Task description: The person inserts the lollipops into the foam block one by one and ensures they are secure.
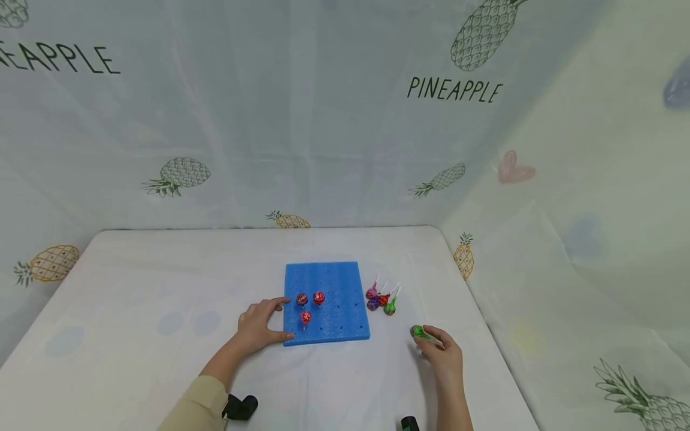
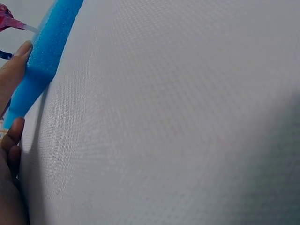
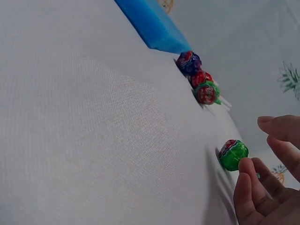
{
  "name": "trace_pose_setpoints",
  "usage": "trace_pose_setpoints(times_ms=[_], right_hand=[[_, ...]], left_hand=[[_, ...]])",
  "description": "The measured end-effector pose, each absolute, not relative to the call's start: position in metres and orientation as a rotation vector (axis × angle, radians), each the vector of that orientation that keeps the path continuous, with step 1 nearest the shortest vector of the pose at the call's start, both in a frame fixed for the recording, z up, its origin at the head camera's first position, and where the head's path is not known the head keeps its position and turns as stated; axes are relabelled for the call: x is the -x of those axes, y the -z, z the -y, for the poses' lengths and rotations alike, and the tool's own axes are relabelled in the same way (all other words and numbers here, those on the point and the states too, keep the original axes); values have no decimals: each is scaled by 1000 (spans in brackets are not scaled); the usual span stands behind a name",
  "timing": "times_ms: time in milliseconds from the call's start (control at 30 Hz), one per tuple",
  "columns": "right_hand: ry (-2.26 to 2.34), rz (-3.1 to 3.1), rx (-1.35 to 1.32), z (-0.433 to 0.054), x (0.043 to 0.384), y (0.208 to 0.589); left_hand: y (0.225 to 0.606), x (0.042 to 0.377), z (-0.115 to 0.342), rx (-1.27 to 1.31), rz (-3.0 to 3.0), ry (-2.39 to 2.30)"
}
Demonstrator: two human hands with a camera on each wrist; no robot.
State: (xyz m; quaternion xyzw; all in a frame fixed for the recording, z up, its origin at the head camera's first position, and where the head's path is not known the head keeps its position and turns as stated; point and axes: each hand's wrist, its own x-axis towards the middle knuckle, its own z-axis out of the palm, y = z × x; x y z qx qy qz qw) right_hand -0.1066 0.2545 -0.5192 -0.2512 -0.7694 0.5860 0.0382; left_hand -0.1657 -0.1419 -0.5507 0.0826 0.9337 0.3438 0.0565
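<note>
My left hand (image 1: 256, 325) rests at the left side of a blue foam board (image 1: 345, 299), thumb and index finger spread apart along its edge. Three red-wrapped lollipops stand upright in the board, one of them the nearer lollipop (image 1: 306, 316). To the board's right, my right hand (image 1: 443, 354) holds a green-wrapped lollipop (image 3: 233, 155) at its fingertips, close over the table. Its stick is mostly hidden by the fingers in the right wrist view. In the left wrist view, the thumb (image 2: 18, 63) lies against the foam.
Beside the board's right edge lies a cluster of several lollipops, among them a purple lollipop (image 3: 189, 62) and another green lollipop (image 1: 390, 307). Small holes dot the board. Black objects, including a black cylinder (image 1: 409, 423), appear near the forearms. Pineapple-print cloth (image 1: 323, 120) hangs behind the white table (image 1: 178, 269).
</note>
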Motion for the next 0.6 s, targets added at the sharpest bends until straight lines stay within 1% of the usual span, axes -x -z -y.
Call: trace_pose_setpoints(times_ms=[600], right_hand=[[-1663,2546,764,-260,123,525]], left_hand=[[550,165,142,-237,-2830,-1047]])
